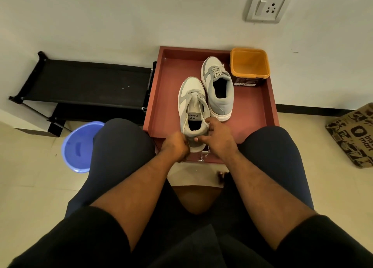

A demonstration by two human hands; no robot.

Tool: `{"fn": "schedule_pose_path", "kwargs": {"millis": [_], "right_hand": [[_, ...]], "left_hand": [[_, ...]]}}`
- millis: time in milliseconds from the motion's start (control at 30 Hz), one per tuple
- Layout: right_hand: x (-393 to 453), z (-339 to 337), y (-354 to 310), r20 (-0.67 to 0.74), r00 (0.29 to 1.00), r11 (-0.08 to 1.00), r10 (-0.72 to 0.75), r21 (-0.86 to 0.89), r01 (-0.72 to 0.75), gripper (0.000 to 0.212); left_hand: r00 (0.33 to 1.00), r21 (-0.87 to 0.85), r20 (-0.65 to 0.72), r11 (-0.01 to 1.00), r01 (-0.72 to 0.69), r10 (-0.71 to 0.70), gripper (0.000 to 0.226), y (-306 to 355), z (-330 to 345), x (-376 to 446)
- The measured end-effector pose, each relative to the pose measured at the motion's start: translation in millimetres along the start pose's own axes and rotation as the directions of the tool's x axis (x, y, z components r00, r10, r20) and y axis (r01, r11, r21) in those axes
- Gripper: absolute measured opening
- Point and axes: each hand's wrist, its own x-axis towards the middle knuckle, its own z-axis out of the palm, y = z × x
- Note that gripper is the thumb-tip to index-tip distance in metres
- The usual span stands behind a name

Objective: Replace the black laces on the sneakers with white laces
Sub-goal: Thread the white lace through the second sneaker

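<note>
A person sits facing a reddish-brown tray (159, 98) that stands against a pale wall, knees spread to either side of it. Two grey-and-white sneakers lie on the tray with their toes toward the wall. The near sneaker (192, 108) sits at the middle of the tray's near edge, its heel hanging just over that edge. It carries a white lace (202, 111) threaded only through the eyelets closest to the toe, with both loose ends running back along the sides of the opening toward the heel. The tongue label is readable in part but too small to spell out.

The left hand (175, 146) is curled into a fist at the left side of the heel, fingers closed; it seems to grip the left lace end, though the lace itself is hidden inside the fist. The right hand (216, 136) rests on the right side of the collar, its fingers curled and pinching the right lace end at the rim of the opening.

The far sneaker (219, 90) lies just beside the first, toward the tray's far right, fully laced in a pale lace. An orange tub (250, 65) stands in the far right corner of the tray.

Left of the tray stands a black shoe rack (84, 82), with a blue bucket (78, 146) on the tiled floor. A printed paper bag (355, 134) lies at the right.
</note>
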Motion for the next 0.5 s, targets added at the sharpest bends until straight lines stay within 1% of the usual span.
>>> {"fn": "schedule_pose_path", "kwargs": {"millis": [67,133,167,233,300,333,400,433,500], "right_hand": [[0,1,-1,-0.011,1.0,1.0,0.011,0.017,-0.01,0.057],[1,1,1,-0.012,1.0,0.999,0.024,0.03,-0.023,0.056],[3,0,3,-0.014,0.999,0.999,0.033,0.015,-0.032,0.057],[6,-5,5,-0.021,0.998,0.997,0.06,-0.053,-0.061,0.059],[8,-8,5,-0.03,0.995,0.994,0.1,-0.05,-0.101,0.054],[9,-9,4,-0.034,0.991,0.991,0.129,-0.021,-0.13,0.049],[11,-7,3,-0.05,0.978,0.978,0.204,0.041,-0.202,0.037],[11,-6,5,-0.06,0.97,0.971,0.236,0.052,-0.233,0.032],[12,-4,7,-0.05,0.963,0.964,0.264,0.004,-0.264,0.024]], "left_hand": [[0.996,0.071,0.084,0.997,0.011,-0.017,0.007,1,2,-1],[0.997,0.091,0.075,0.996,0.021,-0.028,0.008,1,-5,0],[0.998,0.063,0.048,0.997,0.037,-0.04,0.01,1,-10,1],[0.998,-0.065,-0.049,0.997,0.04,-0.043,0.01,0,-18,5],[0.982,-0.169,-0.188,0.986,-0.017,-0.015,0.015,-1,-23,9],[0.975,-0.18,-0.222,0.983,-0.045,0.004,0.014,-1,-23,10],[0.971,-0.163,-0.239,0.984,-0.069,0.029,0.005,2,-22,8],[0.969,-0.158,-0.245,0.985,-0.072,0.032,0.007,3,-21,7],[0.965,-0.158,-0.26,0.984,-0.08,0.036,0.008,4,-18,6]]}}
